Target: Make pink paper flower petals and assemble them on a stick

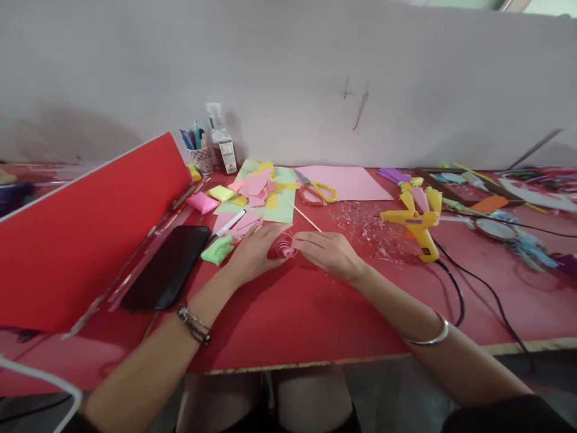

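A loosely wound coil of pink paper strip (285, 248) is held between my two hands, just above the red tabletop. The curved fingers and thumb of my left hand (256, 248) hold it from the left. On the other side, the fingers of my right hand (329, 252) are pinched together at the coil's right edge. A thin pale stick (306, 216) runs down to the back of my right hand; whether it touches the hand I cannot tell. Close to my left hand lie a bright green packet (218, 250) and a white marker pen (231, 223).
Left are a phone (166, 264) and a leaning red board (94, 234). Behind lie paper scraps (258, 183), scissors (318, 191) and pink sheets (356, 181). A yellow glue gun (417, 228) with its cable stands right, near small paper clippings (369, 231). A bottle (223, 144) stands by the wall.
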`<state>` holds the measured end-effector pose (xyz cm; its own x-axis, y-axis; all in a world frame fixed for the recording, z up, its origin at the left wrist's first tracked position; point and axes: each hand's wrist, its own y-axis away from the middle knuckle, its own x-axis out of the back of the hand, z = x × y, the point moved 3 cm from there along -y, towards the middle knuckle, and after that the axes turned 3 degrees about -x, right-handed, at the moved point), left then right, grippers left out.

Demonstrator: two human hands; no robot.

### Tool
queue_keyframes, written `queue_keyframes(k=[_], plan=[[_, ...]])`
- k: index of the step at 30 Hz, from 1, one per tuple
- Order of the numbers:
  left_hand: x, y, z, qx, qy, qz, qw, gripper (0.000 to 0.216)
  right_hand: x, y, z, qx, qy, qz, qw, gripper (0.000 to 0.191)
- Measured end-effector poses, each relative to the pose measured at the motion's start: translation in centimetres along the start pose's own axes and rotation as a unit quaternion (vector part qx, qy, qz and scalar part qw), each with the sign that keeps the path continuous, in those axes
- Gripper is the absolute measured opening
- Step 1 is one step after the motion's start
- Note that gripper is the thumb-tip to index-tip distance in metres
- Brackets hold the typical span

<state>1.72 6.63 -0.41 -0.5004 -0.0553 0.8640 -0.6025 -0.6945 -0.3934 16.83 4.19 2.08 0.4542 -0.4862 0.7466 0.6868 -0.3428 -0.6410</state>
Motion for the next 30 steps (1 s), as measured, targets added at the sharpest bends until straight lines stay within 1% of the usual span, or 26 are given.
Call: queue_keyframes(k=[3,5,6,8,10,12,14,17,21,26,30], plan=[[-0.1,-0.2,0.1,0.003,0.013,-0.028,1.000,0.037,-0.2,-0.1,0.2,-0.062,-0.058,-0.022,0.996,0.020],[0.0,-0.2,0.3,0.001,0.030,-0.028,0.999,0.031,-0.3,-0.1,0.4,-0.120,-0.098,-0.051,0.987,0.022],[0.0,-0.3,0.4,0.004,0.035,-0.029,0.999,0.031,-0.4,-0.2,0.5,-0.145,-0.116,-0.068,0.980,0.025],[0.1,-0.3,0.4,0.019,0.028,-0.039,0.999,0.040,-0.7,-0.1,0.8,-0.180,-0.150,-0.100,0.967,0.032],[0.2,-0.2,0.4,0.034,0.006,-0.061,0.998,0.055,-1.1,-0.1,0.9,-0.200,-0.183,-0.130,0.954,0.043],[0.3,-0.2,0.3,0.049,-0.011,-0.078,0.996,0.064,-1.5,0.1,1.1,-0.209,-0.214,-0.155,0.942,0.053],[0.4,-0.2,0.1,0.064,-0.010,-0.079,0.995,0.062,-1.9,0.2,1.1,-0.213,-0.242,-0.167,0.932,0.056],[0.3,-0.2,-0.2,0.077,0.025,-0.067,0.994,0.056,-2.2,0.2,1.0,-0.225,-0.263,-0.167,0.923,0.053],[-0.2,-0.2,-0.3,0.076,0.076,-0.044,0.993,0.058,-2.5,0.1,0.8,-0.242,-0.260,-0.166,0.920,0.049],[-0.6,-0.3,0.0,0.090,0.112,-0.056,0.988,0.058,-2.8,0.0,0.6,-0.238,-0.256,-0.166,0.922,0.041],[-0.7,-0.3,0.0,0.094,0.133,-0.045,0.986,0.057,-2.8,0.0,0.6,-0.250,-0.242,-0.175,0.921,0.037]])
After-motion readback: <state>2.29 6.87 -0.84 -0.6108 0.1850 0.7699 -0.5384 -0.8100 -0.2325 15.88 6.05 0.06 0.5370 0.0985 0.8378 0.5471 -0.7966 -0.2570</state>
